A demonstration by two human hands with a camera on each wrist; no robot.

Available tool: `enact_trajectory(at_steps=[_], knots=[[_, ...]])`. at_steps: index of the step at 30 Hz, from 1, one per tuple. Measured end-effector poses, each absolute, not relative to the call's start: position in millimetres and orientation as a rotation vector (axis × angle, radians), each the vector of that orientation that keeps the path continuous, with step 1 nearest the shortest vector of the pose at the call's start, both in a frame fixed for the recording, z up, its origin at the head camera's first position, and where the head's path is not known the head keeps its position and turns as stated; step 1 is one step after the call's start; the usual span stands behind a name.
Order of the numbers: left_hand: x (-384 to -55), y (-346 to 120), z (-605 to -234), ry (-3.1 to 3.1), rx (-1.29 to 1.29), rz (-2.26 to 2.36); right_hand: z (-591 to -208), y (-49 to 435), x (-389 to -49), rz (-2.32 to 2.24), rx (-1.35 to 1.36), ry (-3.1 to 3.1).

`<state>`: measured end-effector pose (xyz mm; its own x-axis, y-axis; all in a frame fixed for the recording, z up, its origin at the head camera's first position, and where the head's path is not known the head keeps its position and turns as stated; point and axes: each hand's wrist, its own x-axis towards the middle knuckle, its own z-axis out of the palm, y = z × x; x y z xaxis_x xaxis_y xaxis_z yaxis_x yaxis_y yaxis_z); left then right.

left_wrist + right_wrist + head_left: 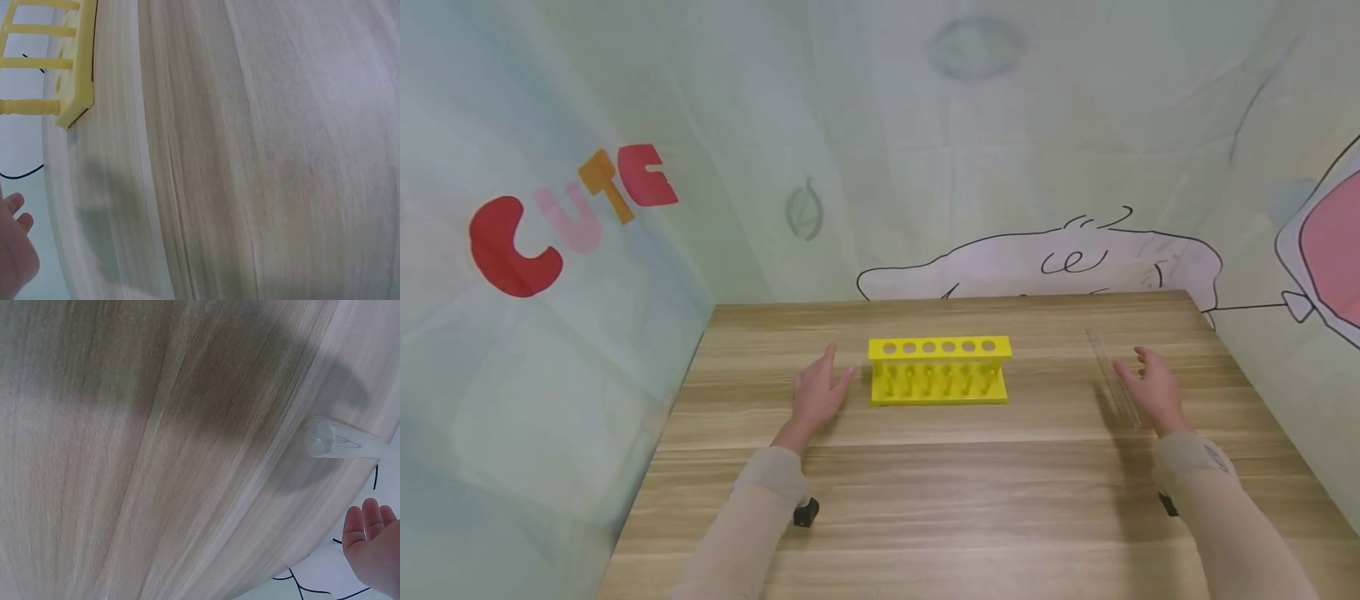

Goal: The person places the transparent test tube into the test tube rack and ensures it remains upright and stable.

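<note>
A yellow test tube rack (940, 398) with a row of round holes along its top bar and pegs below stands in the middle of the table. To its left is my left hand (817, 393), fingers extended and holding nothing; the left wrist view shows the rack's end (78, 94) beyond that hand (15, 250). A clear glass test tube (1112, 377) lies slantwise on the table at the right. My right hand (1153, 392) is just right of the tube, its fingers loosely bent toward it. The right wrist view shows the tube's rounded end (320, 437) apart from the fingers (355, 528).
The wood-grain table (955, 517) ends at a back edge against a printed cloth backdrop (880, 150). The cloth also hangs along the left and right sides. Small black wrist cameras sit below both sleeves (1202, 475).
</note>
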<state>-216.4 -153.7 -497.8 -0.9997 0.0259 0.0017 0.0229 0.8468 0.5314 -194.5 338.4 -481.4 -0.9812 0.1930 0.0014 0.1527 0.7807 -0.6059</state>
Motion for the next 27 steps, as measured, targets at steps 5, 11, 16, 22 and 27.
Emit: enact_trajectory(at_steps=[5,11,16,22,27], knots=[[-221,-150,-497,2.986,0.003,0.99,-482,338,-197,0.976,-0.3,-2.918],[-224,-143,-496,2.943,-0.03,1.132,-482,338,-198,0.977,-0.287,-2.912],[-225,-138,-496,2.903,-0.053,1.231,-482,337,-199,0.986,-0.282,-2.915],[-225,-131,-494,2.872,-0.069,1.312,-482,338,-199,1.008,-0.281,-2.941],[-227,-129,-494,2.816,-0.088,1.348,-482,339,-201,1.028,-0.289,-2.971]])
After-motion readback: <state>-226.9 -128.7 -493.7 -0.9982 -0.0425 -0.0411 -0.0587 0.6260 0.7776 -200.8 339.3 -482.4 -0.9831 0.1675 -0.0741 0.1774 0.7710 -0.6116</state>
